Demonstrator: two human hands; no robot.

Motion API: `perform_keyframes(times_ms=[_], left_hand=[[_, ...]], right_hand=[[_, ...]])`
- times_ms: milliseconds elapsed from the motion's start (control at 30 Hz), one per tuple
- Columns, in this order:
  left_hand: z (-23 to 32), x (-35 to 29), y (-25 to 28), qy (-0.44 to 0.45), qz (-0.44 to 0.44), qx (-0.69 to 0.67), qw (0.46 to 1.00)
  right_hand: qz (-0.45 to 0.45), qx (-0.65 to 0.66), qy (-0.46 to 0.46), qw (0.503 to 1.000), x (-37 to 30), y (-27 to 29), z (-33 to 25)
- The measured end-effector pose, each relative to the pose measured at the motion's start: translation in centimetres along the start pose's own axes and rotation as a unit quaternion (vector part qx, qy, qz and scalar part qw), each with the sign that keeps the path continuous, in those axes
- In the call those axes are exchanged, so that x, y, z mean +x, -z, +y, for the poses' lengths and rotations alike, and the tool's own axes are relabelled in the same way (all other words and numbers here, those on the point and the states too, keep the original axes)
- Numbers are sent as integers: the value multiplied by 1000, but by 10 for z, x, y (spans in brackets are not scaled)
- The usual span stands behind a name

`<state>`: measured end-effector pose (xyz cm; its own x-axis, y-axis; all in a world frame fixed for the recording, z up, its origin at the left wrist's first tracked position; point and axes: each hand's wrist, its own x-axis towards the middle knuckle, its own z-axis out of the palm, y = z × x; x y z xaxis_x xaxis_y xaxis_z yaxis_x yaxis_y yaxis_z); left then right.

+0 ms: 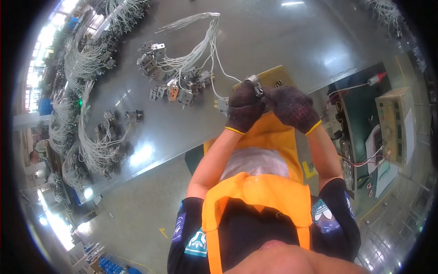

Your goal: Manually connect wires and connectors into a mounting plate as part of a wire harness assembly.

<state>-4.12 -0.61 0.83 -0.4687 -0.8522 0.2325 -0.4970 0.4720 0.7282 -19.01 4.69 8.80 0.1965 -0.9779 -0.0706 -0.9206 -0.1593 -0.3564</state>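
Both of my hands wear dark knit gloves with yellow cuffs and are close together over the near edge of the metal table. My left hand (245, 104) is closed around a small silvery metal part (254, 85), whose upper end shows above the glove. My right hand (294, 106) has its fingers curled in against that part from the right; what its fingertips grip is hidden. Behind the gloves lies a yellowish board (273, 74). To the left, a bundle of white wires (198, 54) ends in several metal box-shaped parts (185, 97), one with an orange face.
More wired metal parts (107, 132) lie at the left of the grey table (283, 34), with heaped wire bundles (84, 57) along its far left. At right stand a beige instrument box (391, 128), a red-tipped connector (377, 79) and scissors (370, 188).
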Motion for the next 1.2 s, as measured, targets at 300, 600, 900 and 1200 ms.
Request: perform_keyframes(times_ms=[300,600,900,1200], left_hand=[[0,-5,-5,-51,82,19,995],[4,-1,-6,-14,60,19,998],[-2,-1,-14,-81,117,-9,990],[7,-9,6,23,-9,-11,1000]], right_hand=[[4,73,-32,997,-4,-5,0],[21,-60,-21,998,-3,-13,-6],[4,-98,-11,995,-3,-4,-11],[-67,-77,-83,991,-1,3,-19]])
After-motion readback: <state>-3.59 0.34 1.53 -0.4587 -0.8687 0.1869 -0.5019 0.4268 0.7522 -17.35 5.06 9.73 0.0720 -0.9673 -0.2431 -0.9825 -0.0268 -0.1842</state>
